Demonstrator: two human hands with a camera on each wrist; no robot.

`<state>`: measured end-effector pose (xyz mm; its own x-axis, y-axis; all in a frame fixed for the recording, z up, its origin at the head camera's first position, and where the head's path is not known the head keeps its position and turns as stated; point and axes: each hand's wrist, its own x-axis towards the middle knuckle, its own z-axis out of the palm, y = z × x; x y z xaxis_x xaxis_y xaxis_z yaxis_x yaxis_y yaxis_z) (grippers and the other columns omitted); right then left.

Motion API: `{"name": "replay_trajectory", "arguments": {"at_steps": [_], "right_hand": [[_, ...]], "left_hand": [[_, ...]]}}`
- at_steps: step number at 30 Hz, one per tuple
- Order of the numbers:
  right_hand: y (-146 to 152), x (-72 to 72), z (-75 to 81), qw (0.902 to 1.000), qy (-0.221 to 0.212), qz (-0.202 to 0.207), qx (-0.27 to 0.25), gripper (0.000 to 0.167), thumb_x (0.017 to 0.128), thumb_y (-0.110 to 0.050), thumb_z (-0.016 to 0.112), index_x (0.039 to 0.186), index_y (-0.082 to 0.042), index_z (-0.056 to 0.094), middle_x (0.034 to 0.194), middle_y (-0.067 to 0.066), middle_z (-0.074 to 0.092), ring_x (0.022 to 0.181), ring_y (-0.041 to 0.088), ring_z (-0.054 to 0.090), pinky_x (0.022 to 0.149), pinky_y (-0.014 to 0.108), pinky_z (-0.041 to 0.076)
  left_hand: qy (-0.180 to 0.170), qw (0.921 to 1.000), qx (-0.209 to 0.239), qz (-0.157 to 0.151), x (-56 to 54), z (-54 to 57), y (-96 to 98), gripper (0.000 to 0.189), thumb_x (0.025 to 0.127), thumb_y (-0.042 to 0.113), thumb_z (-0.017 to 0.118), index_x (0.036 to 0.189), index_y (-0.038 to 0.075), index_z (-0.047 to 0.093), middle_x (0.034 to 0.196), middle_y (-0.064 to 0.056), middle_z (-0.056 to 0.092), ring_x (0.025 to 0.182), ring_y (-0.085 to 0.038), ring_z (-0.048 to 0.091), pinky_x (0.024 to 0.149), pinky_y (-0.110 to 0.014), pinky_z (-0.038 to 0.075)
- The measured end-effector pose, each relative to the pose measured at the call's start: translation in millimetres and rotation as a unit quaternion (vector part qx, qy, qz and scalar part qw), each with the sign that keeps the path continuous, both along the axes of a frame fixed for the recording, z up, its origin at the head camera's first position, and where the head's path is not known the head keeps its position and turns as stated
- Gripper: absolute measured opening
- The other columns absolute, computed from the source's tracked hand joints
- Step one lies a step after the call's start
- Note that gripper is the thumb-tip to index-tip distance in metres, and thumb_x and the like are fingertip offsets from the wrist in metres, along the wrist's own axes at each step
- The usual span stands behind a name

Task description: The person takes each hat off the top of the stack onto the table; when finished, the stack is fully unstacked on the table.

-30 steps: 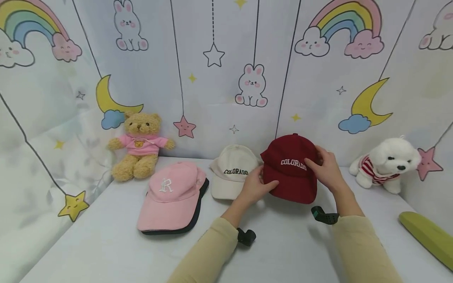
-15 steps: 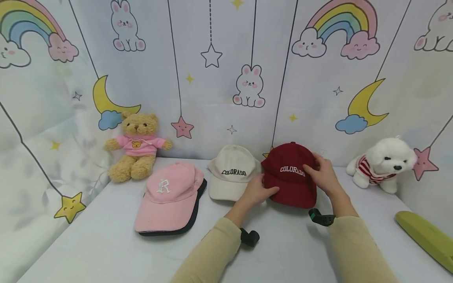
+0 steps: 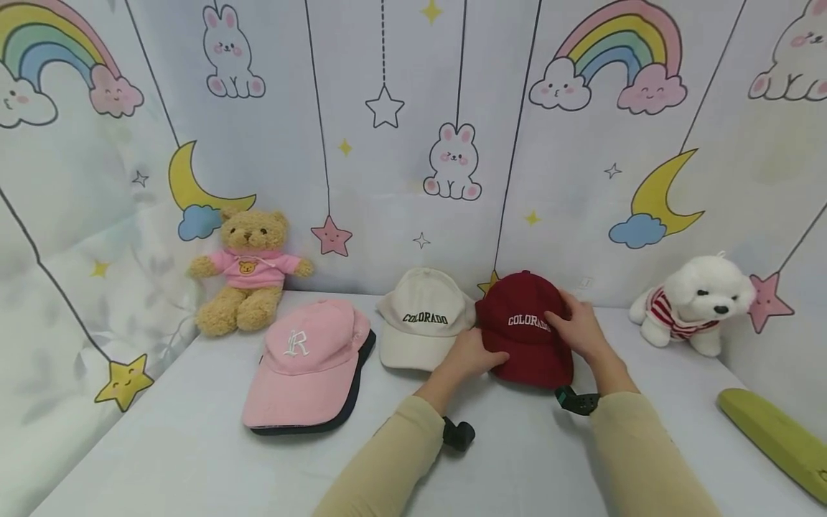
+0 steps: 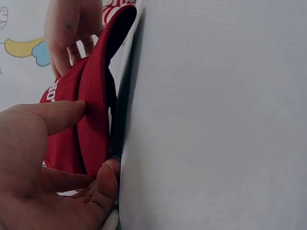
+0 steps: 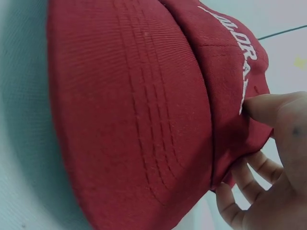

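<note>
A dark red baseball cap (image 3: 523, 316) lettered "COLORADO" is held between both hands near the back of the table, brim toward the person. My left hand (image 3: 466, 355) grips its left side, thumb on the brim and fingers beneath the edge, as the left wrist view shows. On the other side my right hand (image 3: 578, 327) pinches the crown, its thumb beside the lettering and its fingers around the lower edge (image 5: 244, 179). In the left wrist view the brim (image 4: 98, 96) stands close over the tabletop. A cream "COLORADO" cap (image 3: 423, 323) lies just left of the red one.
Farther left, a pink cap (image 3: 310, 352) lies on top of a dark cap (image 3: 362, 388). A teddy bear (image 3: 252, 269) sits behind them, and a white plush dog (image 3: 698, 301) sits at the right. A green oblong object (image 3: 772, 438) lies at the table's right edge.
Both hands have brought the red cap down toward the tabletop, beside the cream cap. The grip looks the same, and the other caps stay in place.
</note>
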<state>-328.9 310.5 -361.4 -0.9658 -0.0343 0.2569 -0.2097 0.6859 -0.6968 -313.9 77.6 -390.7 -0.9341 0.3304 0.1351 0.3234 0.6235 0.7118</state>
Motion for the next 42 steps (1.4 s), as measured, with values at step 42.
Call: {"name": "replay_trajectory", "arguments": {"at_steps": [42], "right_hand": [[-7.5, 6.8, -11.4, 0.9971, -0.008, -0.036, 0.066, 0.067, 0.105, -0.028, 0.052, 0.157, 0.003, 0.023, 0.14, 0.043, 0.026, 0.126, 0.058, 0.035, 0.1, 0.071, 0.035]], "left_hand": [[-0.077, 0.9967, 0.026, 0.002, 11.2, 10.1, -9.7, 0.065, 0.09, 0.03, 0.077, 0.137, -0.007, 0.052, 0.093, -0.01, 0.067, 0.07, -0.016, 0.064, 0.066, -0.028, 0.053]]}}
